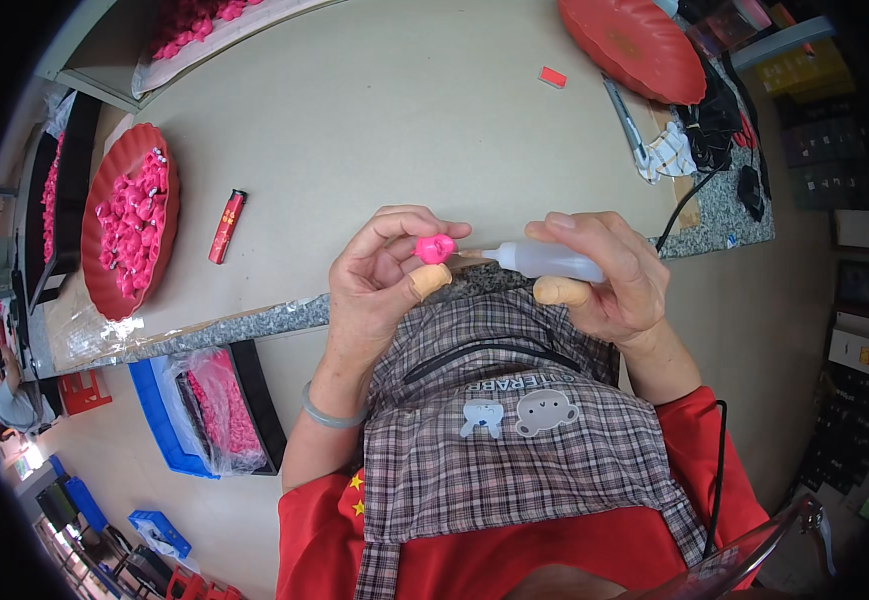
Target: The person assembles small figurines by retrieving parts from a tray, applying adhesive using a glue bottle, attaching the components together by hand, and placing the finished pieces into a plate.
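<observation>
Between the thumb and fingers of my left hand [380, 265] is a small, rounded pink piece [436, 249]; its exact kind I cannot make out. My right hand [610, 275] grips a translucent white squeeze bottle [553, 261] lying sideways, its thin nozzle pointing left. The nozzle tip is at or very close to the pink piece; whether they touch is unclear. Both thumbs wear tan finger cots. My hands are over the front edge of the worktable [375, 140].
A red scalloped tray [95, 215] of pink pieces stands at left, beside a red lighter [228, 227]. Another red tray [645, 50], a small red block [553, 77] and a utility knife [626, 118] are at far right. Below the table's left edge sits a blue crate [160, 420].
</observation>
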`<control>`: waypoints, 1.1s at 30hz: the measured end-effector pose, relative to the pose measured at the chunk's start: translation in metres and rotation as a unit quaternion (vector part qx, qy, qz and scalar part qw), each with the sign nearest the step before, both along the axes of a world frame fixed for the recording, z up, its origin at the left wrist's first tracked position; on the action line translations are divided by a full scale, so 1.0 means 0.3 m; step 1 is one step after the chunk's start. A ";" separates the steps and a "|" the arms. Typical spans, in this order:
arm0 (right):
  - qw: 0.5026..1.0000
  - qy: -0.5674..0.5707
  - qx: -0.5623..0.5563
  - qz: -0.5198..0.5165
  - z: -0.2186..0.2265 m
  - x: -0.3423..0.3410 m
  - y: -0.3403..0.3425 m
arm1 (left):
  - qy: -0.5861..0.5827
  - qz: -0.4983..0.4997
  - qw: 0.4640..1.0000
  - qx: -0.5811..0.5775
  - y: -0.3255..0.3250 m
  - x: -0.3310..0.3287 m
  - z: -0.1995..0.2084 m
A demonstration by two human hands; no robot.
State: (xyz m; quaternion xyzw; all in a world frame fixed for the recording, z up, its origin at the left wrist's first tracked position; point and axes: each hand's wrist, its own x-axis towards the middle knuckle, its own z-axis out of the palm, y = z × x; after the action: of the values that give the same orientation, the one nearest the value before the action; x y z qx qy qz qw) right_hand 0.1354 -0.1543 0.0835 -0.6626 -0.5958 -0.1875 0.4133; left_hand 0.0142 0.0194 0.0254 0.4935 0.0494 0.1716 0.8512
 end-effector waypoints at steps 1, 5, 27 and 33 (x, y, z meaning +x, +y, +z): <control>1.000 0.002 -0.004 -0.006 0.001 0.000 -0.001 | 0.000 0.000 1.000 0.000 0.000 0.000 0.001; 1.000 -0.009 0.001 -0.005 0.001 0.008 0.007 | -0.003 -0.019 1.000 -0.009 0.007 0.000 -0.006; 1.000 -0.010 0.004 0.002 -0.005 0.021 0.016 | 0.012 -0.003 1.000 0.016 -0.003 0.001 -0.001; 1.000 -0.016 0.005 0.002 -0.004 0.019 0.014 | 0.015 -0.023 0.999 -0.018 0.002 -0.001 0.011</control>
State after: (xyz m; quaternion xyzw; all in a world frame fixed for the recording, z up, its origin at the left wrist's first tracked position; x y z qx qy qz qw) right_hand 0.1410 -0.1502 0.0824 -0.6565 -0.6024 -0.2000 0.4075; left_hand 0.0140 0.0200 0.0287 0.4816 0.0533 0.1435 0.8629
